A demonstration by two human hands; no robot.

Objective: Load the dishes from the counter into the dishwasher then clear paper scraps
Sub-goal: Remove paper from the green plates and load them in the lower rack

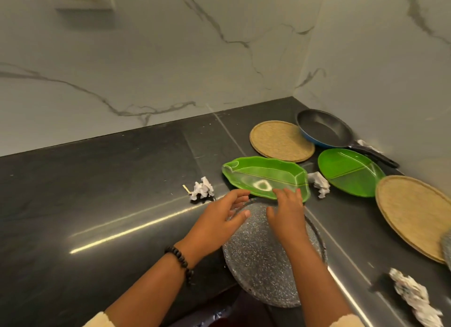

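Dark counter (122, 204): my open left hand (219, 219) and right hand (285, 212) touch the leaf plate's (263, 175) near edge, its long axis crosswise.

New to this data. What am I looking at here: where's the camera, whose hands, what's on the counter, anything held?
There is no robot. One wide-angle camera is worn on a person's head and looks down at their bare hands. The left hand and right hand reach out over a speckled grey plate toward a leaf-shaped green plate. The right hand's fingers touch the green plate's near edge; neither hand grips anything yet. On the dark counter also lie a round green plate, two woven mats, a frying pan and crumpled paper scraps.
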